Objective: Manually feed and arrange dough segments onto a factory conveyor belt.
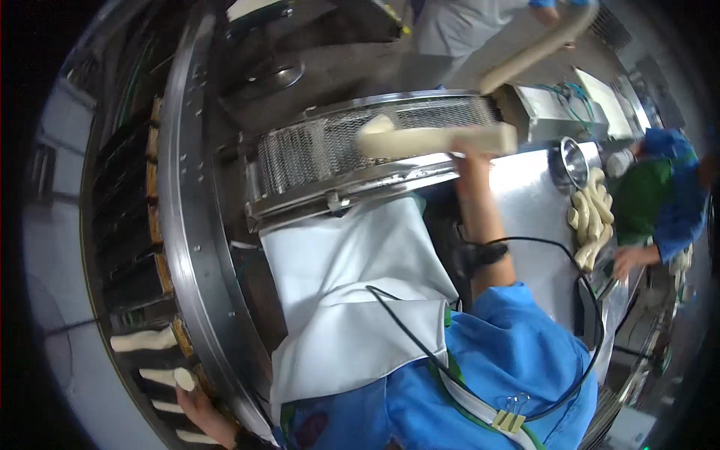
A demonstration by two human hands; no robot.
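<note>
My right hand (471,154) grips a long, pale rope of dough (410,142), blurred by motion, above the right part of a mesh conveyor belt (304,152). A short piece of dough (378,125) shows just behind that rope's left end; I cannot tell whether the two are joined. At lower left my left hand (202,413) has its fingers around the end of another dough piece (184,379). This piece is over a row of dark baking pans (132,287). Strips of dough (143,340) lie in the nearer pans.
A steel frame rail (183,169) runs between me and the pans. On the steel table (529,197) at right are a metal bowl (574,162) and several dough ropes (590,216). A co-worker (658,197) stands there. Another person (467,25) handles a long dough length (540,48) beyond the conveyor.
</note>
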